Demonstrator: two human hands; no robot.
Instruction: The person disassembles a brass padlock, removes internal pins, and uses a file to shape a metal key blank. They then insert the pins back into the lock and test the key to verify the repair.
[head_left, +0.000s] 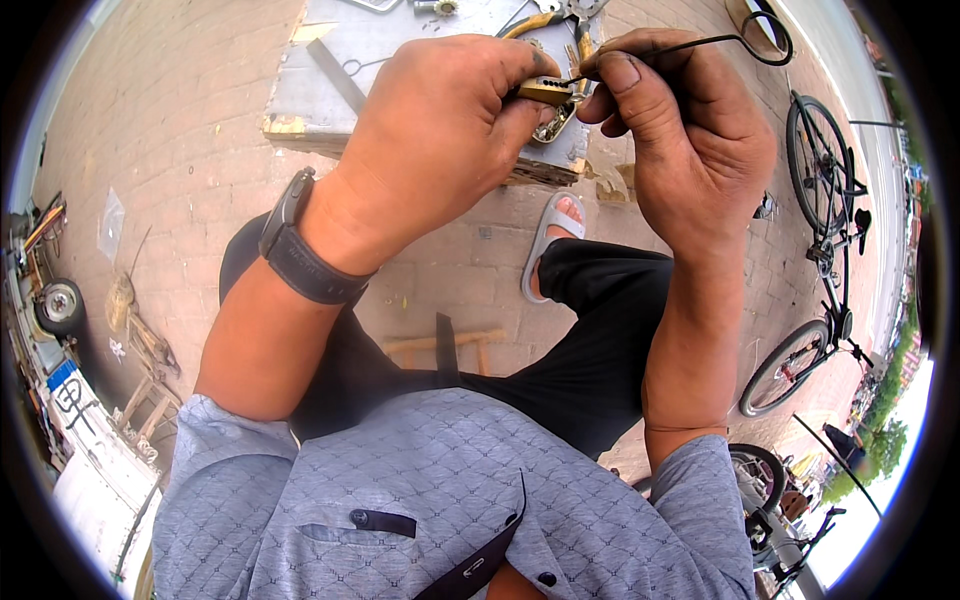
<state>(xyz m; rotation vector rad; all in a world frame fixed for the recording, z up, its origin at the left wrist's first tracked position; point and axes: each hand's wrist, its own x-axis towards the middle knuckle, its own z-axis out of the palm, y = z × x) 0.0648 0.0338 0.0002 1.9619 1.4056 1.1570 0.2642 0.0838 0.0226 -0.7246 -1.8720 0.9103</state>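
Note:
My left hand point(440, 130) pinches a small brass lock cylinder point(546, 93) between thumb and fingers, with a row of dark holes along its upper face. My right hand point(690, 130) grips a thin black wire tool point(700, 42) that ends in a large loop. The wire's tip is at the cylinder's right end; whether it touches a hole is too small to tell. Just below the cylinder, a small container of tiny metal parts point(552, 130) is partly hidden by my left hand. Behind my hands lie pliers with yellow and black handles point(532, 24).
A low grey-topped work table point(300, 98) stands in front of me, bearing a flat metal strip point(336, 76) and a ring-ended wire point(352, 67). Bicycles point(822, 170) stand on the right. A wheeled vehicle point(62, 306) and wooden pieces point(150, 345) are at the left.

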